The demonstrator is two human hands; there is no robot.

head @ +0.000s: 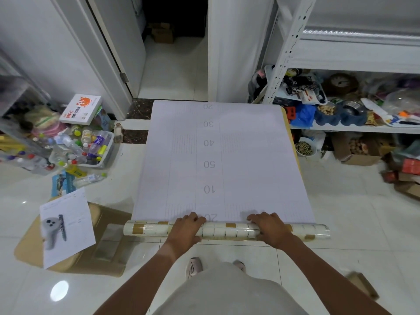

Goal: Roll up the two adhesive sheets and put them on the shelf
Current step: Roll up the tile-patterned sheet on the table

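A large adhesive sheet lies flat on the tiled floor, white backing up, printed with numbers along its middle. Its near end is wound into a roll showing a cream and gold tile pattern. My left hand lies over the roll left of centre, fingers curled across its top. My right hand lies over it right of centre in the same way. A thin yellow edge shows along the sheet's right side; I cannot tell whether it is a second sheet underneath. The white metal shelf stands at the right.
A flattened cardboard box with a printed paper on it lies at the left. A bin of plastic bottles sits further back left. Boxes and clutter crowd the floor under the shelf. An open doorway is straight ahead.
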